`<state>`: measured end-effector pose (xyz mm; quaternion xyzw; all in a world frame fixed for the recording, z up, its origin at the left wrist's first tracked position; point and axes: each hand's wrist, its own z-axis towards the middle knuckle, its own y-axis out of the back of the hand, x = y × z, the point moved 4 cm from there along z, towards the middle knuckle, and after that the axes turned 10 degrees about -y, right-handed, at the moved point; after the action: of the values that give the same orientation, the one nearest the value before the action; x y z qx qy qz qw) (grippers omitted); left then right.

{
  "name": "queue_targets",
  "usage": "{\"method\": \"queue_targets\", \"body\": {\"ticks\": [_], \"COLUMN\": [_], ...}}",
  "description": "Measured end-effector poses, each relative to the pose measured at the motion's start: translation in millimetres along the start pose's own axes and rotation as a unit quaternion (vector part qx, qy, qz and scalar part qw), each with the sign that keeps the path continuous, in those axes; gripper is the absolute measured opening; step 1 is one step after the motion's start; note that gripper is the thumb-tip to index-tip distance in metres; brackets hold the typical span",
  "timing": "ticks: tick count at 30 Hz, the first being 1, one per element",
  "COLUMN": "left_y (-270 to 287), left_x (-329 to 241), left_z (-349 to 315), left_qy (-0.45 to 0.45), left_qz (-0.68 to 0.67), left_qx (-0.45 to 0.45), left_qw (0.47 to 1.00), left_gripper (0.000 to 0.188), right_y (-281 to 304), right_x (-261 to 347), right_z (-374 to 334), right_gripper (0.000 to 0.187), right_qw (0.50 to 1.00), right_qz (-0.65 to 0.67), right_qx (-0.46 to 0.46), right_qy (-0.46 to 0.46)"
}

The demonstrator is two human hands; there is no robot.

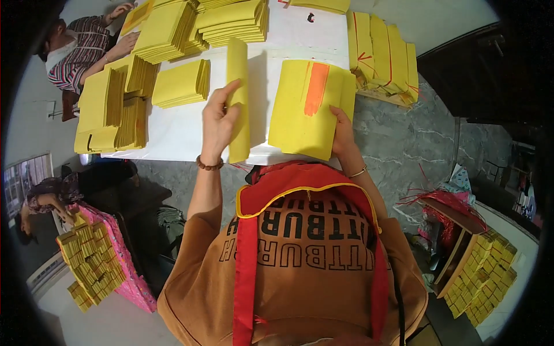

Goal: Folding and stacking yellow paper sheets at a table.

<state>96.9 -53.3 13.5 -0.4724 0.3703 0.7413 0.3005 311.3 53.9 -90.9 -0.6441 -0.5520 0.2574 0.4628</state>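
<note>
In left hand [219,121], gripping a narrow yellow paper strip [243,104]; in right hand [344,131], clamping a wide yellow paper rectangle [297,118] with orange stripe, both at a white-covered counter [173,135]. Also rocking a brown sweatshirt [314,294] with black block lettering.

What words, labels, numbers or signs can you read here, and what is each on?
Brown sweatshirt: rows of large, legible capitals across the front; wording not copied here.
Yellow paper in the right hand: orange patch, no readable lettering.
White tabletop: small dark mark, too small to read.
No other lettering is clear enough to read.
</note>
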Motion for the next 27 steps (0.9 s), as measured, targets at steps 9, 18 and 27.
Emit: {"method": "queue_targets", "body": {"ticks": [9, 18, 27], "left_y": [-134.5, -122.7, -52.0], "left_x": [-1.2, 30.1, 51.5], "left_z": [-10.5, -7.4, 4.5], "left_qy": [-0.114, -0.018, 0.232], "left_qz": [0.076, 0.022, -0.309], "left_qx": [0.192, 0.158, 0.026], "left_qw": [0.972, 0.987, 0.922], "left_gripper": [0.05, 0.033, 0.059], "right_y": [-12.4, 14.0, 3.0], "right_x": [-12.7, -11.2, 8.0], "right_z": [7.2, 16.7, 2.3], "right_gripper": [0.042, 0.039, 0.03], "right_qw": [0.996, 0.999, 0.996], "right_qz": [-0.059, -0.016, 0.026], "right_qx": [-0.015, 0.021, 0.079], "right_qy": [0.068, 0.02, 0.038]}}
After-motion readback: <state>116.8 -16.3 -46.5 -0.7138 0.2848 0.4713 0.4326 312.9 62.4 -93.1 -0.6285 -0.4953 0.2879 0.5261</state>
